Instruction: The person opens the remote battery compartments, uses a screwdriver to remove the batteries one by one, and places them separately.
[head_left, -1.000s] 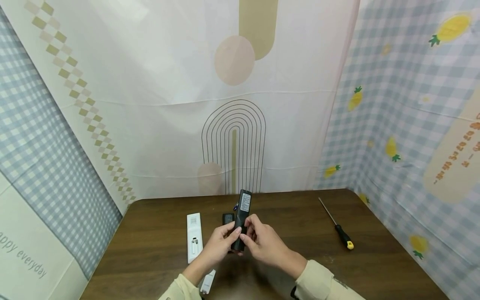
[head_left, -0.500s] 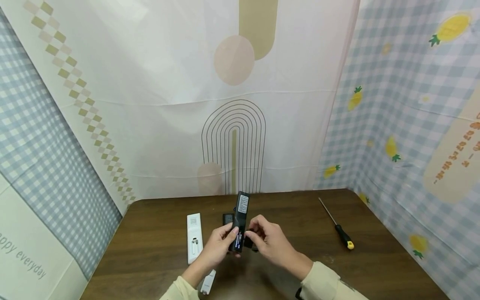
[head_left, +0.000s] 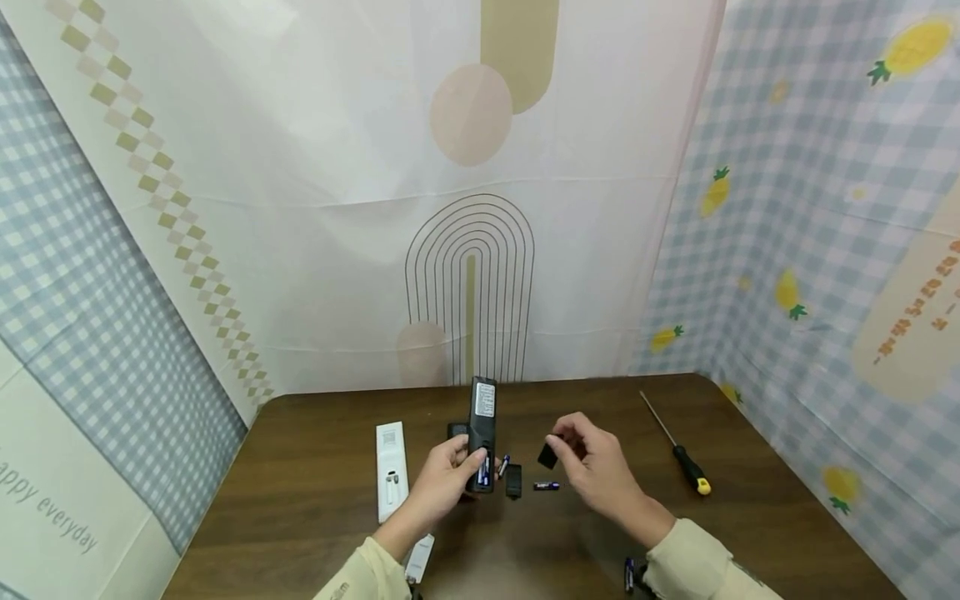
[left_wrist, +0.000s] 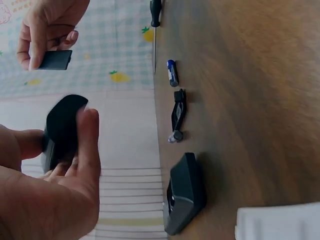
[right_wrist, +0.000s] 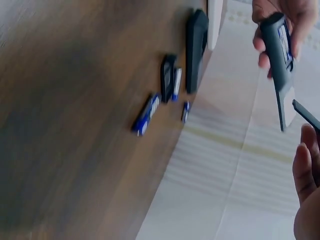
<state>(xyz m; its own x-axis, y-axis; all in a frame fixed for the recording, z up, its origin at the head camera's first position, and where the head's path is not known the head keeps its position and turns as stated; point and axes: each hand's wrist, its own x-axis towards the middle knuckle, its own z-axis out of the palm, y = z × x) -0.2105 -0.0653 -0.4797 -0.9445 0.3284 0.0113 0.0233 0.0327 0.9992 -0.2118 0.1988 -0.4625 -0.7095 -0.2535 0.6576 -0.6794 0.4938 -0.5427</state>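
Observation:
My left hand (head_left: 438, 479) grips a black remote control (head_left: 484, 412), back side up, with its battery compartment uncovered and blue batteries (head_left: 483, 472) inside. The thumb lies along the compartment's edge. To the right, my right hand (head_left: 600, 467) pinches a small black battery cover (head_left: 548, 454) between thumb and fingers, apart from the remote. In the left wrist view the same battery cover (left_wrist: 56, 60) hangs in the air above the table. Below lie another black cover (head_left: 513, 482), a blue battery (head_left: 546, 486) and one more battery (head_left: 504, 465).
A second black remote (head_left: 457, 429) lies partly hidden behind my left hand. Left of it is a white remote (head_left: 391, 458) with its compartment uncovered, and a white cover (head_left: 420, 557). At the right lies a screwdriver (head_left: 688, 471). Another battery (head_left: 629, 575) lies by my right sleeve.
My right hand has drawn the battery cover off the remote and moved right with it. The batteries inside have come into view. My left hand keeps its grip on the remote.

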